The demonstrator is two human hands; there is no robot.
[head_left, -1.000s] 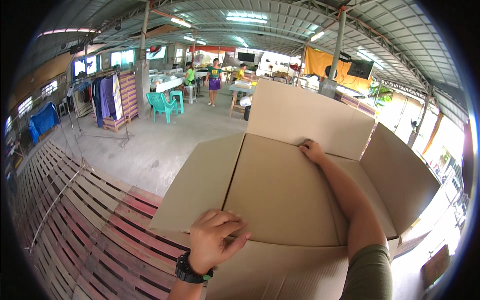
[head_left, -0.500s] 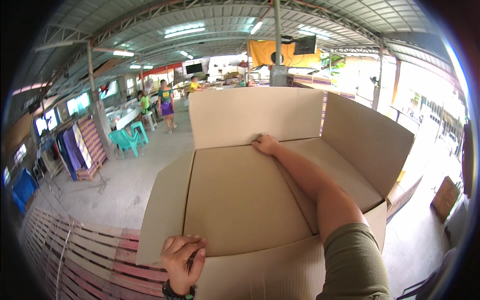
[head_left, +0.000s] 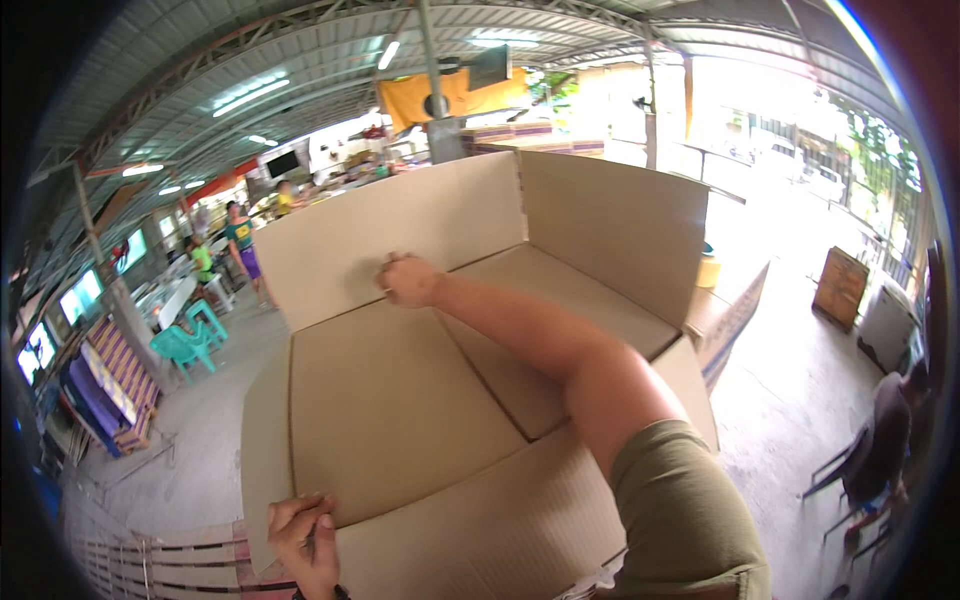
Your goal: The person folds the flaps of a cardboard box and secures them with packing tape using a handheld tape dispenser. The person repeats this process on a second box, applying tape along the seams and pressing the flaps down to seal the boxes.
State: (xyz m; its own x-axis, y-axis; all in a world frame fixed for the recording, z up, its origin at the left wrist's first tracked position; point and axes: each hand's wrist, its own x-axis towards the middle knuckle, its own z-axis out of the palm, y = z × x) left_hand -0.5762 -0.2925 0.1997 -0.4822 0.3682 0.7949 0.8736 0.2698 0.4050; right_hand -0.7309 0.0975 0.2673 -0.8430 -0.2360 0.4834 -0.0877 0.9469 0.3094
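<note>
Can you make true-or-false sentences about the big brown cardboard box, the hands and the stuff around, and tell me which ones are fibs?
1. The person's bare right hand is farther away across the big brown cardboard box than the bare left hand. True.
2. The left hand is holding a yellow cup. False: it is at the box's near left corner, with no cup.
3. A green plastic armchair stands to the left of the box. True.
4. All the box's flaps lie flat. False: the far brown cardboard flap stands up.
5. An orange-yellow cloth hangs in the background. True.
</note>
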